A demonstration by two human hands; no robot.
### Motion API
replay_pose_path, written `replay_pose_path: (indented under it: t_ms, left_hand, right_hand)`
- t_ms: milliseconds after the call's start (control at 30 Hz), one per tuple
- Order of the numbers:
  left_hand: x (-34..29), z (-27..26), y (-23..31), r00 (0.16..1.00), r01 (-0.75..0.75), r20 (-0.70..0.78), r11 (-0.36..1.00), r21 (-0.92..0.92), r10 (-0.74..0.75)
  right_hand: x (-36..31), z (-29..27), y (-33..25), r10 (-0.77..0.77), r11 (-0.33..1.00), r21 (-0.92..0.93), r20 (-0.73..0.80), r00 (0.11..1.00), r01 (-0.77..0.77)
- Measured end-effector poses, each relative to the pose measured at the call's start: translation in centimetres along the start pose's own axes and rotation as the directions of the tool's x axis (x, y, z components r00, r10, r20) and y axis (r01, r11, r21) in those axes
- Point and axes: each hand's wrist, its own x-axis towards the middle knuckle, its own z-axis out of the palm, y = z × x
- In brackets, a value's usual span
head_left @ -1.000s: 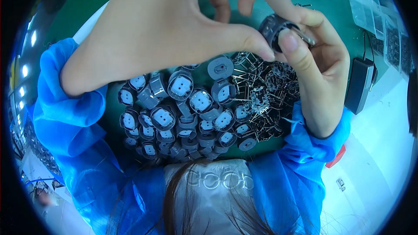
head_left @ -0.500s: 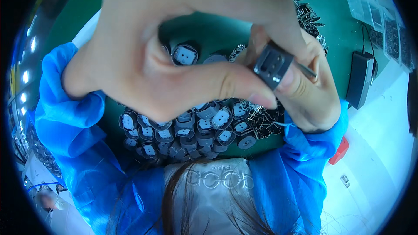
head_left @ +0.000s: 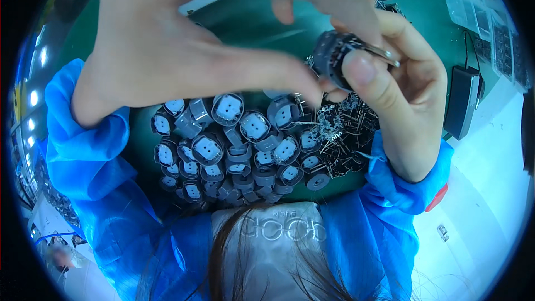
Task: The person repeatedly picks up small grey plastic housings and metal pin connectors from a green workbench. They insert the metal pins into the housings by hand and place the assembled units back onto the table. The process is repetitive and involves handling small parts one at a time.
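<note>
My right hand (head_left: pixel 409 78) grips a dark grey round plug housing (head_left: pixel 330 58) between thumb and fingers. Two slim metal prongs (head_left: pixel 382 53) stick out of it past the thumb. Large and close to the camera, my left hand (head_left: pixel 167 44) arches over from the left, its thumb and fingers spread apart. The left fingertips hover at the upper side of the housing; whether they touch it I cannot tell. Below the hands lies a pile of similar grey housings (head_left: pixel 207 149) with pale, two-holed faces. A heap of small dark circuit boards with metal pins (head_left: pixel 348 134) adjoins it.
A green mat (head_left: pixel 429 17) covers the work surface. At the right stand a black box with a cable (head_left: pixel 462 103) and clear plastic bins (head_left: pixel 499 39). A red object (head_left: pixel 437 198) shows beside my right sleeve. More metal parts (head_left: pixel 388 5) lie behind my right hand.
My left thumb has come away from the housing and the left hand has opened, shifting left. In my right hand the housing has turned, now showing its round side and both prongs.
</note>
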Motion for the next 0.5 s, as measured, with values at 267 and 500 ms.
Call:
replay_pose_path:
  t_ms: [267,500]
  left_hand:
    - [-0.8,-0.4,-0.3,0.989,-0.138,-0.042,0.990,0.025,0.139]
    - [-0.6,-0.6,-1.3,0.927,-0.365,-0.037,0.920,0.141,0.374]
  right_hand:
    - [0.3,-0.4,0.7,-0.059,0.998,0.024,0.076,0.995,0.057]
    - [0.5,-0.4,0.4,-0.081,0.991,-0.107,0.053,0.995,0.086]
